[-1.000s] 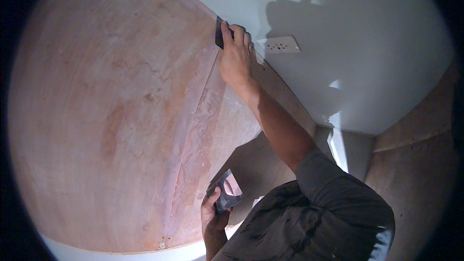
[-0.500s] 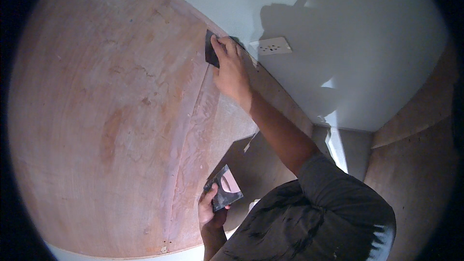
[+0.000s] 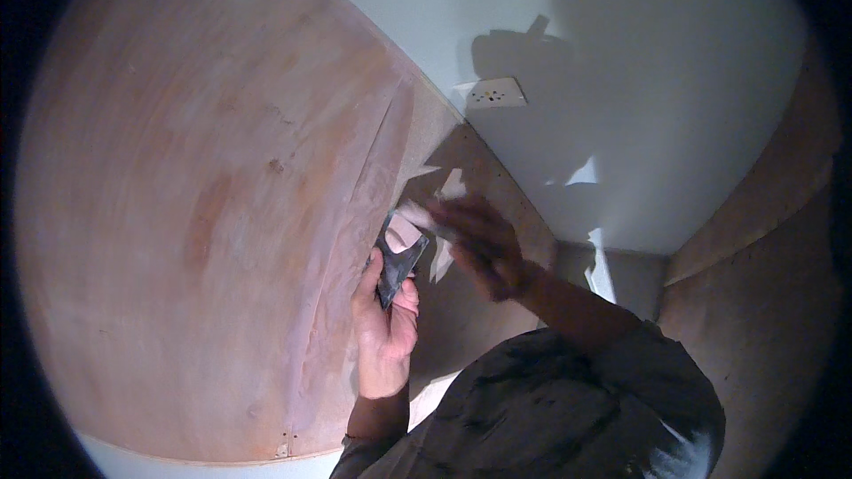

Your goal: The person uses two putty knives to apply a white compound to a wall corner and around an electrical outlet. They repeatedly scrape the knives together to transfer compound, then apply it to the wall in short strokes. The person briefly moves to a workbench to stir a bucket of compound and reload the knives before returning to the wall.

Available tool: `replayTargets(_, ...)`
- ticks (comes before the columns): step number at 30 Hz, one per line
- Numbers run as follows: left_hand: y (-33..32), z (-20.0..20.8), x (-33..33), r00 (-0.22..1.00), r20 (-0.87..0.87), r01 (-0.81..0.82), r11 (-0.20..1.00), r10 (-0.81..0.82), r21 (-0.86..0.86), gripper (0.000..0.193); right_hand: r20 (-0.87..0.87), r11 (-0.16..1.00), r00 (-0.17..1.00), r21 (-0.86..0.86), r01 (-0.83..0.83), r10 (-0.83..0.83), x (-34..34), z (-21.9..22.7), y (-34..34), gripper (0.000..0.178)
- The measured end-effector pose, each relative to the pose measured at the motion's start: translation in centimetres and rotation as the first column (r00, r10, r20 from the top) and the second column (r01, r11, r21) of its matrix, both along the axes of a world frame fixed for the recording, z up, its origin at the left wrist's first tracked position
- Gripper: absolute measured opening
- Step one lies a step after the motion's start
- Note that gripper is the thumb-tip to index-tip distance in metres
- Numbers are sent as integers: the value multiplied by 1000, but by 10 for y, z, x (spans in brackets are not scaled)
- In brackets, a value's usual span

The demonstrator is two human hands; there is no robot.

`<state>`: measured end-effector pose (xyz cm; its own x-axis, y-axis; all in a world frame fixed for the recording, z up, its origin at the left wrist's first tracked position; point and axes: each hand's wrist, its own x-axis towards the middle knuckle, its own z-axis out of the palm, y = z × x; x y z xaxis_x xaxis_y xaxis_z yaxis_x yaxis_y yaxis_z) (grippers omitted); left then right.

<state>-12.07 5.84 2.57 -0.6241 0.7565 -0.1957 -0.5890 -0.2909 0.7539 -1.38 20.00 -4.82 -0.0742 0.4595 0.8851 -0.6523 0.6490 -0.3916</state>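
My left hand [image 3: 383, 333] grips a flat dark putty scraper [image 3: 399, 273], thumb on one side and fingers beneath. A lump of pink filler [image 3: 402, 234] sits on its upper face. Right beside it is my right hand [image 3: 490, 244], smeared by motion and closed around a second dark scraper [image 3: 454, 236], whose blade edge is too blurred to make out. It looks close to the pink filler, but I cannot tell whether they touch. Left of both hands, a smeared pink filler band [image 3: 342, 222] runs along a seam in the wooden panel [image 3: 177, 213].
The panel meets a pale wall [image 3: 621, 62] along a slanting edge. On that wall is a white socket plate [image 3: 493, 93], with shadows around it. Another wooden panel [image 3: 754, 302] stands at the right, and a bright strip of light [image 3: 600, 277] falls near the corner.
My right hand has come away from the top of the seam, down toward the left hand. My left hand has risen with its scraper and filler. More of the seam's upper end shows.
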Motion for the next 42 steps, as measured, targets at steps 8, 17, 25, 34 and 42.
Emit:
replayTargets(8, -27, 10, -7, 992, -107, 73, 997, -74, -15, 16, 655, 936, 725, 351, -41, -213, 3, -40, 29, 56)
replayTargets(17, -47, 1, -2, 1000, 3, -5, 999, 6, -54, 23, 260, 857, 820, 231, 461, -510, -57, 35, 128, 72)
replayTargets(25, -63, -30, 2, 986, 31, -157, 966, 166, -204, 18, 266, 734, 686, 314, 602, -677, -112, 39, 177, 79)
replayTargets(34, -84, -58, -2, 985, 3, -161, 934, 171, -318, 23, 425, 729, 592, 390, 563, -684, -82, -19, 166, 67)
replayTargets(42, -73, -36, -9, 995, -95, 3, 995, -13, -103, 20, 500, 884, 747, 86, 460, -438, -7, -38, 60, 59)
